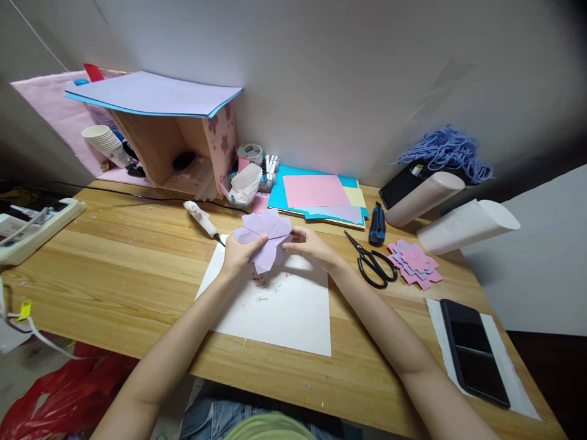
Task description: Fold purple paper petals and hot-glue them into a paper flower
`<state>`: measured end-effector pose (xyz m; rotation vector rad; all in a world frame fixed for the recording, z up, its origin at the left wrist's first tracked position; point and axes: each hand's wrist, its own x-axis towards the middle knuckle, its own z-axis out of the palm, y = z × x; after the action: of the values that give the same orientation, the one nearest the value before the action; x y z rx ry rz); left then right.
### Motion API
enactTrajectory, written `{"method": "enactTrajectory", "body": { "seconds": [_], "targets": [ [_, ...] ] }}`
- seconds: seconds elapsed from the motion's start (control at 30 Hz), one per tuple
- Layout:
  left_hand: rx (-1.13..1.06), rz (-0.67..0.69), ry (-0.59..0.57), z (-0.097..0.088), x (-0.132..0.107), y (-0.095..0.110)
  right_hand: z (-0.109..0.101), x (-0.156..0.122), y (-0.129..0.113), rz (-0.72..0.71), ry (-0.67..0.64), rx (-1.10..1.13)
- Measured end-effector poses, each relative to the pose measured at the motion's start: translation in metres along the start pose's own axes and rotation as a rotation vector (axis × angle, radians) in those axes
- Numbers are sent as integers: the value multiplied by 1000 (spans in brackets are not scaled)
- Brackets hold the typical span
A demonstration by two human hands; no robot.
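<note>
A lilac paper flower (270,227) with several pointed, creased petals is held up above a white sheet of paper (284,318). My left hand (241,252) grips its left side, the thumb lying across the front near the centre. On the flower's right edge, my right hand (308,243) pinches a petal between thumb and fingers. Red and blue marks dot the sheet below. Black-handled scissors (373,263) lie to the right of my right hand. Beyond them rests a layered pink and lilac paper flower (415,263). A white glue gun (200,218) lies behind my left hand.
Coloured paper sheets (316,190) are stacked at the back, near a blue utility knife (376,223). A cardboard box (178,146) stands back left, beside paper cups (104,143). Two cylinders and blue yarn (447,153) sit back right. A phone (474,351) lies front right, a power strip (41,229) far left.
</note>
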<state>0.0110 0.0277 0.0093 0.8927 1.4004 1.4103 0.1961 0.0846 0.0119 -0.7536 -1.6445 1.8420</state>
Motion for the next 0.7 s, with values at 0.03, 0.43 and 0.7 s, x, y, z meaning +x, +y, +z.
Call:
{"method": "enactTrajectory", "body": {
  "seconds": [0.03,0.43,0.7],
  "targets": [
    [4,4,8,0,-1,0,1,0,1,9,14,-5],
    [-159,-111,-212,2,-3,5,8,0,-3,64,173,-20],
    [-180,-122,-209,-2,0,0,2,-2,0,196,-25,153]
  ]
}}
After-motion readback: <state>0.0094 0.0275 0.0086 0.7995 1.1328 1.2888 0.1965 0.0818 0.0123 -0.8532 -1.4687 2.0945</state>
